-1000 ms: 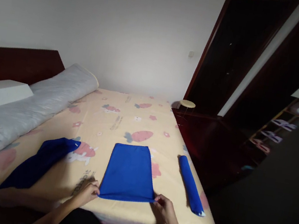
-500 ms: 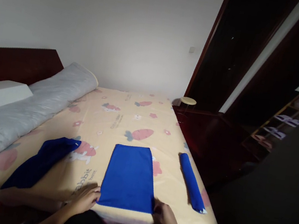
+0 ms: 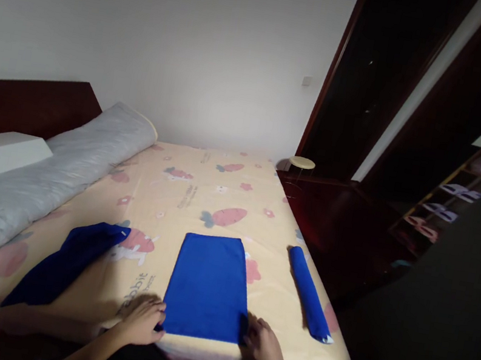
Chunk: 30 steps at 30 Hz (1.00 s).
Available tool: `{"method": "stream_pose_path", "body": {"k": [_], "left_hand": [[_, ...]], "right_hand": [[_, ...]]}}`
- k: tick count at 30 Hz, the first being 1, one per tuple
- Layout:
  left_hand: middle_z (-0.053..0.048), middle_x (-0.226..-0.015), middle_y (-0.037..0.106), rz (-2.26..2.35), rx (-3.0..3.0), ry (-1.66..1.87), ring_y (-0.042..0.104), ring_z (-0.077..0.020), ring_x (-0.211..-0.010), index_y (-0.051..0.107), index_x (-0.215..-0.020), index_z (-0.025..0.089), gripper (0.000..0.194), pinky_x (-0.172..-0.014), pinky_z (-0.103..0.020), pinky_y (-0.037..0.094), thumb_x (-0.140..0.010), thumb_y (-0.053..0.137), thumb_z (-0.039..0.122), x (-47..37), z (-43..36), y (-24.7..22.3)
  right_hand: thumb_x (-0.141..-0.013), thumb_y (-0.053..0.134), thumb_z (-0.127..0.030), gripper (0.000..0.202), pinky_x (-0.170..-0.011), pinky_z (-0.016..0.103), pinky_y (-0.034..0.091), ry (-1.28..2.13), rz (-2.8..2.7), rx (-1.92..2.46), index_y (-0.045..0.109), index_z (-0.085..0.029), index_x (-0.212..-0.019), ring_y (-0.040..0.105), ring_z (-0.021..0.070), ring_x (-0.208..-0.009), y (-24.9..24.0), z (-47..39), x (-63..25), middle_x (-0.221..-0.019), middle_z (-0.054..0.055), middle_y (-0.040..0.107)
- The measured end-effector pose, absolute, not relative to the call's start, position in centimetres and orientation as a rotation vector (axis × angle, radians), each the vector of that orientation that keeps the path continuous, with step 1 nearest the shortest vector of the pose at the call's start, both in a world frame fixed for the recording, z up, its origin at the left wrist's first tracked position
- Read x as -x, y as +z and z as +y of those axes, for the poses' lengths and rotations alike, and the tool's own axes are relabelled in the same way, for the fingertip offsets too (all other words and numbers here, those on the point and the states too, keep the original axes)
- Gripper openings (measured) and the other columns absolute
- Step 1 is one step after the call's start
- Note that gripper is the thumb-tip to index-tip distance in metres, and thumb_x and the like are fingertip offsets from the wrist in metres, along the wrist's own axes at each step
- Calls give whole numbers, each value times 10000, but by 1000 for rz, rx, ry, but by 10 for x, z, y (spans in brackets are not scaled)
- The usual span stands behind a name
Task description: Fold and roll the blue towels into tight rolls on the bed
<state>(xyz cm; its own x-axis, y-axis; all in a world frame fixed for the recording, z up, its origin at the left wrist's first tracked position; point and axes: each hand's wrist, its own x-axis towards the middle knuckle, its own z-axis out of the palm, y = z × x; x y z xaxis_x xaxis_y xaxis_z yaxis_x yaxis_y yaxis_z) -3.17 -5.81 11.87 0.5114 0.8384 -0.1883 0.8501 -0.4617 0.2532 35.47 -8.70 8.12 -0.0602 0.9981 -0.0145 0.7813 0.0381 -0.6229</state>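
A blue cloth (image 3: 210, 285) lies flat as a neat rectangle near the front edge of the bed. At its near left corner, my left hand (image 3: 144, 320) is closed with curled fingers on the edge. My right hand (image 3: 264, 345) pinches the near right corner, its fingertips partly hidden in shadow. To the right lies a rolled blue cloth (image 3: 310, 293), with a small white tag at its near end. A crumpled dark blue cloth (image 3: 70, 262) lies loosely on the left, apart from my hands.
The bed's cream sheet (image 3: 198, 210) has carrot and rabbit prints. Along the left side are a grey rolled mattress or quilt (image 3: 93, 149) and a white box (image 3: 3, 152). A round stool (image 3: 302, 162) stands beyond the far right corner; a shoe rack (image 3: 446, 190) is at right.
My left hand has shifted slightly right at the cloth's corner, and its fingers have changed position. My right hand has moved only a little. The cloths stay in place.
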Motion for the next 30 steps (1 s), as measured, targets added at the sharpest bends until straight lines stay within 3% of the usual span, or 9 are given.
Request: {"method": "stream_pose_path", "body": {"k": [2, 4, 6, 8, 12, 16, 22, 25, 30], "left_hand": [[-53, -1105, 696, 1443, -2458, 8, 608, -258, -1122, 718, -927, 285, 246, -1033, -421, 437, -861, 488, 342, 7, -47, 117], [-81, -1273, 648, 1505, -2464, 83, 552, -245, -1237, 661, -1160, 251, 404, -1070, -422, 421, -898, 355, 227, -28, -35, 109], [-104, -1445, 534, 1565, -2459, 137, 460, -237, -1350, 499, -1383, 205, 551, -1114, -433, 390, -874, 301, 130, -63, -28, 94], [-116, -1538, 423, 1653, -2440, 171, 377, -229, -1419, 358, -1481, 173, 628, -1137, -436, 373, -862, 285, 100, -90, -28, 73], [-88, -1578, 339, 1842, -2440, 228, 318, -233, -1453, 221, -1529, 236, 598, -1167, -489, 322, -935, 293, 239, -89, -48, 37], [-47, -1595, 293, 1854, -2481, 254, 309, -219, -1457, 103, -1534, 277, 604, -1190, -485, 271, -974, 282, 415, -43, -73, 27], [-148, -1525, 408, 2052, -2418, 319, 358, -272, -1432, 275, -1507, 148, 648, -1207, -525, 236, -947, 341, 467, -17, -72, 29], [-156, -1513, 427, 1971, -2512, 430, 341, -279, -1439, 251, -1512, 118, 634, -1210, -538, 232, -952, 331, 405, -34, -53, 40], [-58, -1591, 299, 1706, -2641, 386, 281, -183, -1465, 124, -1535, 183, 611, -1194, -400, 299, -940, 267, 205, -83, -32, 48]], "right_hand": [[-834, 389, -305, 384, -851, 409, 513, 579, -1903, 1749, 719, -317, -1029, 667, 289, -938, 81, -77, -326, -954, 76, 711], [-877, 297, -264, 476, -955, 418, 479, 540, -1931, 1705, 686, -310, -1148, 633, 280, -1081, 79, -66, -287, -1130, 63, 701], [-872, 280, -207, 547, -1059, 409, 413, 519, -1954, 1676, 596, -275, -1312, 534, 259, -1263, 74, -55, -250, -1360, 49, 601], [-879, 278, -183, 583, -1108, 412, 365, 512, -1996, 1693, 493, -214, -1420, 431, 241, -1368, 64, -49, -225, -1485, 68, 476], [-970, 304, -360, 546, -1172, 464, 258, 431, -2126, 1697, 374, -203, -1488, 294, 244, -1444, 40, -58, -229, -1555, 75, 324], [-966, 304, -576, 678, -1185, 522, 189, 299, -2034, 1861, 302, -177, -1515, 235, 277, -1463, 21, -80, -275, -1576, 105, 247], [-941, 304, -648, 782, -1185, 562, 165, 189, -1890, 1986, 308, -111, -1510, 271, 321, -1445, 6, -93, -313, -1550, 172, 310], [-970, 312, -575, 691, -1182, 556, 189, 150, -1885, 1899, 288, -162, -1522, 247, 305, -1456, 17, -82, -298, -1571, 141, 279], [-978, 258, -222, 535, -1185, 443, 242, 327, -2220, 1541, 319, -172, -1507, 229, 216, -1465, 48, -49, -246, -1580, 97, 257]]}}
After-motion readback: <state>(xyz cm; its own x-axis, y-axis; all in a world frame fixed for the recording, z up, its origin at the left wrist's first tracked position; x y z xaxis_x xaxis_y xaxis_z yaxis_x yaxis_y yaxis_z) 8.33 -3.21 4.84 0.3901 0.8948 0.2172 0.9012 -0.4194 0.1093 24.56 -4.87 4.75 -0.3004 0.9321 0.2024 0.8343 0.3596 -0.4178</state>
